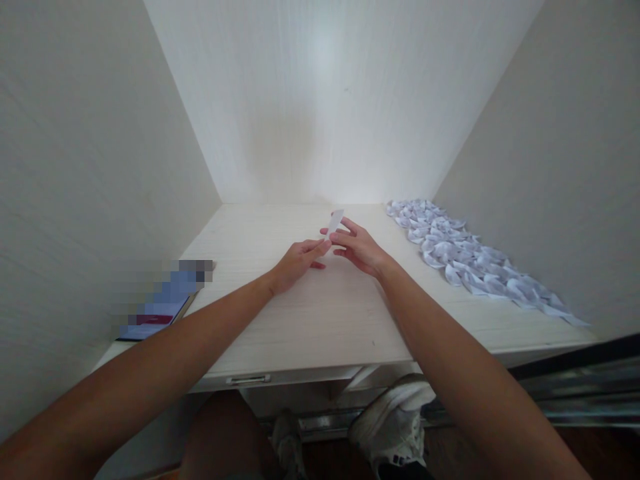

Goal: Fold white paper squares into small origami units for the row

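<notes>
A small white strip of paper (335, 221) stands tilted up between my hands, above the middle of the pale wooden desk (310, 327). My left hand (302, 259) pinches its lower end between thumb and fingers. From the right, my right hand (359, 247) has its thumb on the strip's lower part and its fingers around behind it, partly spread. The fingertips of both hands nearly meet at the paper. Along the desk's right side lies a long heap of folded white paper pieces (463, 257), apart from my hands.
Walls enclose the desk at the back, left and right. A flat object with a screen-like face, partly pixelated (160, 313), lies at the left edge. Below the front edge are a drawer handle (249, 380) and a white shoe (395, 420).
</notes>
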A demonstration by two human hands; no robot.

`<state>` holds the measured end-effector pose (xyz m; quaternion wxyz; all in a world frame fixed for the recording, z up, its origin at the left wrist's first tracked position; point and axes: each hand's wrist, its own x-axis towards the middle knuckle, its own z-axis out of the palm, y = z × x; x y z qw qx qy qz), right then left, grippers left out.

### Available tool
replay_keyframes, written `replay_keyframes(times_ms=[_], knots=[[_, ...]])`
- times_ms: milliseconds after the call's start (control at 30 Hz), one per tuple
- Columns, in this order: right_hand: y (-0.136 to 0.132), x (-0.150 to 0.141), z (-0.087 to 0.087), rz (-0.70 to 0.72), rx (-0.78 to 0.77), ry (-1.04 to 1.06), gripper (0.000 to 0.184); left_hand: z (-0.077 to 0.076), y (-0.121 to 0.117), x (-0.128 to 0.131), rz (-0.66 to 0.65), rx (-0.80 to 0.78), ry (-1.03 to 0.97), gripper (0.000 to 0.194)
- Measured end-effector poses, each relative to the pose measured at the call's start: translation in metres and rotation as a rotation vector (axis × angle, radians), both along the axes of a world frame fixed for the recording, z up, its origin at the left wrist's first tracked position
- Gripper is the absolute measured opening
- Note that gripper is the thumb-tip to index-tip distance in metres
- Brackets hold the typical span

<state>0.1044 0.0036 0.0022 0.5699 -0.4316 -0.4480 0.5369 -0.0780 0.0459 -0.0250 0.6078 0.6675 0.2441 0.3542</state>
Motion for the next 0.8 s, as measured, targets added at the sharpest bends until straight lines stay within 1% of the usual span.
replay_keyframes(times_ms=[100, 267, 333, 467, 567, 700, 800], knots=[[-0.0004, 0.0002, 0.0005, 0.000, -0.002, 0.001, 0.072, 0.0001, 0.0002, 0.0000, 0.025, -0.015, 0.013, 0.050], [-0.0013, -0.0008, 0.0009, -0.014, -0.005, 0.009, 0.078, -0.0003, 0.0004, 0.0003, 0.028, -0.054, -0.006, 0.051], [-0.0016, -0.0021, 0.0011, -0.019, -0.013, 0.012, 0.076, -0.0004, 0.0000, 0.0006, 0.032, -0.049, -0.003, 0.053], [-0.0017, -0.0050, 0.0018, -0.021, -0.038, 0.040, 0.069, 0.0008, -0.0022, 0.0004, 0.027, -0.034, -0.019, 0.055], [-0.0013, -0.0066, 0.0019, -0.029, -0.043, 0.067, 0.061, 0.0017, -0.0038, -0.0008, 0.005, -0.026, -0.042, 0.050], [0.0004, -0.0075, 0.0007, 0.026, -0.013, 0.060, 0.047, 0.0025, -0.0048, -0.0023, -0.015, 0.031, -0.020, 0.041], [0.0020, -0.0078, -0.0008, 0.060, 0.011, 0.043, 0.040, 0.0031, -0.0052, -0.0021, -0.011, 0.036, -0.018, 0.040]])
